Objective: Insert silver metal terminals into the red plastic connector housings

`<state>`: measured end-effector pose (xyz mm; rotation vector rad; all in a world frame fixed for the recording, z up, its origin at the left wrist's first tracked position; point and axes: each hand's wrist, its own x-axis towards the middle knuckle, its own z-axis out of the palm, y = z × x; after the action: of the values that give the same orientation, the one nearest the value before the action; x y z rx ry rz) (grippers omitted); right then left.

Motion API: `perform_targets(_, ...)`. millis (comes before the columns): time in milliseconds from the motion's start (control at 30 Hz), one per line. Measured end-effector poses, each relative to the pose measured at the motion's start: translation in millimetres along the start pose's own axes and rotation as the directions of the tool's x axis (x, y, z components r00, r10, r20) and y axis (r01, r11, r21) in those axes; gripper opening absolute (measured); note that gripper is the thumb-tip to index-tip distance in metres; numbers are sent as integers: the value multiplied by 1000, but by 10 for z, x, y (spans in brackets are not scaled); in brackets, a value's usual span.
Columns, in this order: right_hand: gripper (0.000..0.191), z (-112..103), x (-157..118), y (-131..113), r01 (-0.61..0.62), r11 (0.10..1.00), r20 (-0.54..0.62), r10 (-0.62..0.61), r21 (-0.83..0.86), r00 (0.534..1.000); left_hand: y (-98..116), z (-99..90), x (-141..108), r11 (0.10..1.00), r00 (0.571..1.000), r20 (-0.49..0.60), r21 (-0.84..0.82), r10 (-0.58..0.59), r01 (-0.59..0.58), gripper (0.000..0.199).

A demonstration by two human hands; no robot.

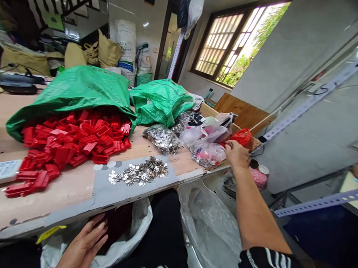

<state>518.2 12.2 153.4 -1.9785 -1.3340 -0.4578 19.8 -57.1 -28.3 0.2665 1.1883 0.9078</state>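
Metal pieces (140, 171) on the table (69, 188), plastic parts (69, 144) to their left.

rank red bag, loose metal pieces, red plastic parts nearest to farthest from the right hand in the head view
1. Red bag: beside the right hand.
2. Loose metal pieces: left, on grey sheet.
3. Red plastic parts: farther left, spilling from green sack.

We've got our R hand (238, 153) out at the table's (72, 189) R end, right by a red bag (243, 136) & clear bags (207, 152); can't tell if it's gripping anything. Our L hand (85, 242) is low w/ fingers extended, at a white sack (143, 222) under the table edge. Up top we see red plastic pcs (73, 142) spilling from a green sack (86, 87), plus small metal pcs (139, 171) piled on a grey sheet (100, 189).
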Motion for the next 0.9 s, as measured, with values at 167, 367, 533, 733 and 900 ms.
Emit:
perform_targets(167, 23, 221, -246, -369, 10, 999, 45, -12, 37, 999, 32, 79, -64, 1000, 1000, -13, -6, 6, -6, 30)
perform_targets(367, 17, 815, -768, -1240, 171, 939, 328, -269, 299, 906, 26, 75, -23, 1000, 1000, 1, -12, -2, 2, 23)
perform_targets(533, 16, 1232, -1061, -2002, 289, 887, 489, -443, 359, 752, 22, 68, -10, 998, 1000, -1, -60, -9, 9, 23)
perform_targets(733, 36, 1563, -1244, -2810, 491, 767, 596, -635, 413, 491, 26, 74, 0, 994, 1000, -5, -108, -10, 9, 26)
perform_targets(900, 40, 1747, -1239, -3207, 538, 767, 667, -607, 350, 431, 48, 91, -16, 991, 1000, -15, -130, -13, 11, 28)
